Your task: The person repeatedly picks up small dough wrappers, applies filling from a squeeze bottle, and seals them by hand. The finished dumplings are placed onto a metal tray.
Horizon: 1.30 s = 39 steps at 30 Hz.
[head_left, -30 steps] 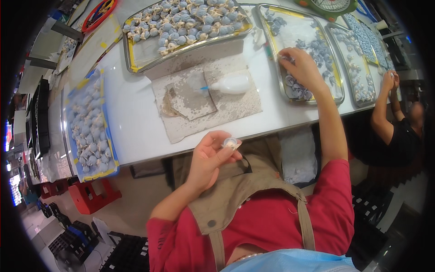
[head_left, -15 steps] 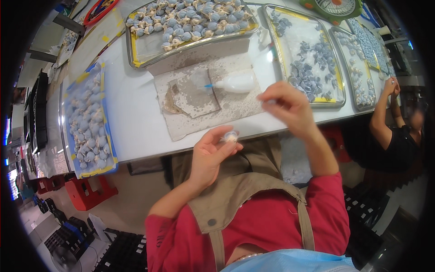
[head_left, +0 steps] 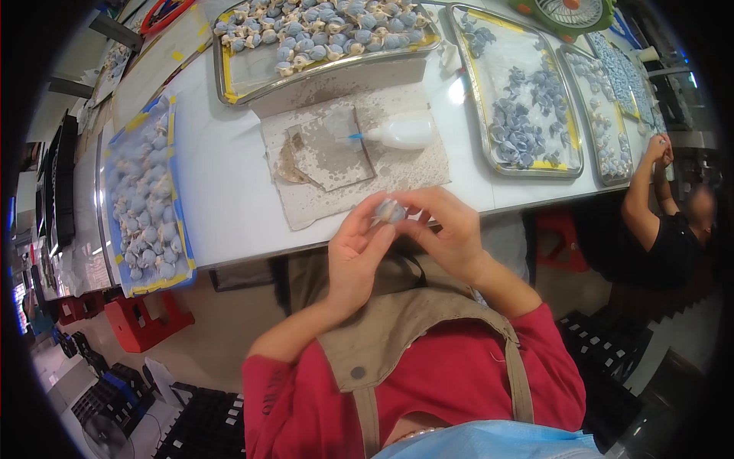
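A small cream and blue-grey figure (head_left: 390, 211) is held just off the table's near edge. My left hand (head_left: 359, 239) is closed on it with thumb and fingers. From the right, my right hand (head_left: 447, 229) pinches the same piece, so the fingertips of both hands meet around it and partly hide it. Beyond them, a white squeeze bottle (head_left: 405, 133) with a blue tip lies on its side on stained cardboard (head_left: 306, 210). Farther right, loose curved blue-grey pieces (head_left: 527, 122) lie on a metal tray (head_left: 498, 170).
At the back stands a metal tray (head_left: 238, 93) full of similar small figures. A blue-edged tray (head_left: 189, 264) of more stands at left. A green fan (head_left: 569, 15) and another tray (head_left: 612, 176) are at right, near a co-worker (head_left: 646, 222). A red stool (head_left: 145, 321) stands below left.
My right hand has come left and down from above the table's edge to the small figure and now grips it along with my left hand. The left hand stays almost in place.
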Each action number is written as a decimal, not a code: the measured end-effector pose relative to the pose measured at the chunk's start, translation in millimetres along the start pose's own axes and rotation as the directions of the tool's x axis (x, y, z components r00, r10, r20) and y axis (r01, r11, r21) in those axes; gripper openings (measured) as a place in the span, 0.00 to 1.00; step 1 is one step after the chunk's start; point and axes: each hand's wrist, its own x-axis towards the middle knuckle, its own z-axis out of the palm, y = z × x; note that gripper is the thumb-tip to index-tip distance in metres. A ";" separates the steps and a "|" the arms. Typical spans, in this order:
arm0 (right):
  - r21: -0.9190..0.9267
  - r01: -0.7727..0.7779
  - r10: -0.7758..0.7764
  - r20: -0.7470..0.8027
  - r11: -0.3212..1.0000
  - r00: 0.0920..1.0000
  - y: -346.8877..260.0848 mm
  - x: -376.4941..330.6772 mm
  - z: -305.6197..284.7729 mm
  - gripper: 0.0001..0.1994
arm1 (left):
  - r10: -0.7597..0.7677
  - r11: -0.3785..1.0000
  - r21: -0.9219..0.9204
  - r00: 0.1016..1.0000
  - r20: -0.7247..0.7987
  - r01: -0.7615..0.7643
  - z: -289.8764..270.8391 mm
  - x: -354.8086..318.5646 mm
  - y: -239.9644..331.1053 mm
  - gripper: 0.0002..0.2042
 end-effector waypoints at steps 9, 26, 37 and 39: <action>-0.042 0.078 -0.077 0.022 0.996 0.997 3.2 -3.6 1.2 0.13 | -0.034 0.998 0.063 0.999 0.034 0.032 -7.5 -3.5 6.5 0.17; 0.001 0.085 -0.085 0.017 0.996 0.996 -5.9 -3.2 -4.8 0.11 | -0.002 0.993 0.120 0.996 0.094 -0.009 -9.3 -3.1 8.4 0.15; 0.281 -0.093 0.075 0.076 0.955 0.994 0.0 0.2 -1.2 0.11 | 0.072 0.945 0.307 0.988 0.140 -0.112 -14.5 -6.3 14.5 0.15; 0.255 -0.040 0.031 0.040 0.966 0.999 -5.0 0.0 -1.0 0.12 | 0.062 0.953 0.286 0.989 0.132 -0.098 -10.1 -7.6 18.9 0.15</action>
